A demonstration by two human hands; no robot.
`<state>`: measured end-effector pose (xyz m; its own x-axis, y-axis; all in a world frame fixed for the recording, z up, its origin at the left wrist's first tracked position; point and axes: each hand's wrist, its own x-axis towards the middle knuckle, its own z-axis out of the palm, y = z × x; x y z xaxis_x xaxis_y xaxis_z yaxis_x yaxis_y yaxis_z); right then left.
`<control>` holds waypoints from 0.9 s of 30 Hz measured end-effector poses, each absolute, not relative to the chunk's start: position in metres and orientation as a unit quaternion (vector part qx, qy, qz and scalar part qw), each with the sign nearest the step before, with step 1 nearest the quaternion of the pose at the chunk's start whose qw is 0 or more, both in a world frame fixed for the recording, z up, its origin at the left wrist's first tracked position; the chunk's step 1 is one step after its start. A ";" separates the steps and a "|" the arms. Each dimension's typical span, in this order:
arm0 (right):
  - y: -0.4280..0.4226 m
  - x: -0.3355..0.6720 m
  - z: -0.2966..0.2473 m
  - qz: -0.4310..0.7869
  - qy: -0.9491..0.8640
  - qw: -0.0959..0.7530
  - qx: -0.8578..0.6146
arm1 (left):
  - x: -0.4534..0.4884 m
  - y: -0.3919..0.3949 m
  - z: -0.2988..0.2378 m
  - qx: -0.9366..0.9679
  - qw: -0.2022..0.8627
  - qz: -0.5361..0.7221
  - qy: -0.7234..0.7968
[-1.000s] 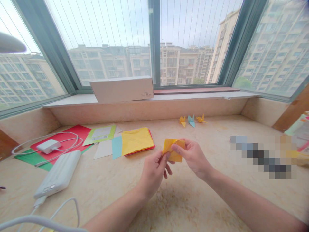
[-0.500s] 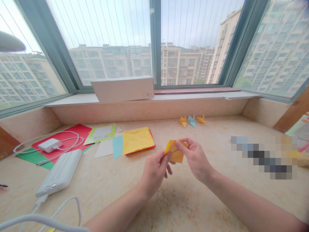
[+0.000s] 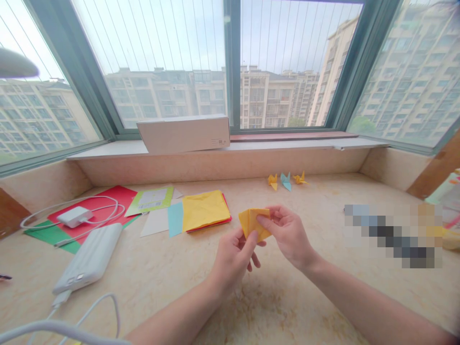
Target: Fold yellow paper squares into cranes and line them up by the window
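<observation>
A small folded piece of yellow origami paper (image 3: 251,220) is held up between both hands, above the stone counter. My left hand (image 3: 235,256) pinches its lower edge, thumb in front and fingers behind. On the paper's right side, my right hand (image 3: 287,232) grips it with the thumb pressed on the front face. Creases run across the visible face; its back is hidden. Beyond the hands stand three folded paper cranes: a yellow one (image 3: 273,181), a light blue one (image 3: 286,181) and another yellow one (image 3: 299,178).
Left of the hands lies a paper stack (image 3: 206,209) with yellow on top. Farther left are red paper (image 3: 108,201), a white charger (image 3: 74,216) and a white power bank (image 3: 89,256) with cables. A white box (image 3: 185,134) sits on the sill; a blurred object (image 3: 390,235) lies right.
The yellow paper has been turned and its front face now shows wider, with a raised corner at the left. Both hands keep hold of it and have shifted slightly.
</observation>
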<state>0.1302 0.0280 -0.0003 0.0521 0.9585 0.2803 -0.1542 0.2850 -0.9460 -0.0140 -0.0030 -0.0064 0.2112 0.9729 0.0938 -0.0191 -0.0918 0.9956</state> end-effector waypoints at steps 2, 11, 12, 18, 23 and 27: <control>0.028 0.132 -0.003 0.430 -0.549 0.608 -0.381 | -0.015 -0.002 -0.008 0.574 0.544 0.456 0.408; 0.021 0.139 0.001 0.385 -0.675 0.535 -0.332 | -0.015 -0.002 -0.002 0.538 0.566 0.498 0.377; 0.021 0.138 0.002 0.393 -0.673 0.533 -0.331 | -0.015 -0.002 -0.001 0.540 0.567 0.497 0.374; 0.023 0.135 0.002 0.461 -0.603 0.549 -0.351 | -0.016 -0.005 -0.001 0.572 0.557 0.488 0.352; 0.025 0.135 0.004 0.488 -0.573 0.557 -0.351 | -0.021 0.000 0.000 0.562 0.479 0.544 0.398; 0.025 0.136 0.007 0.490 -0.585 0.530 -0.369 | -0.025 0.004 -0.001 0.573 0.447 0.545 0.419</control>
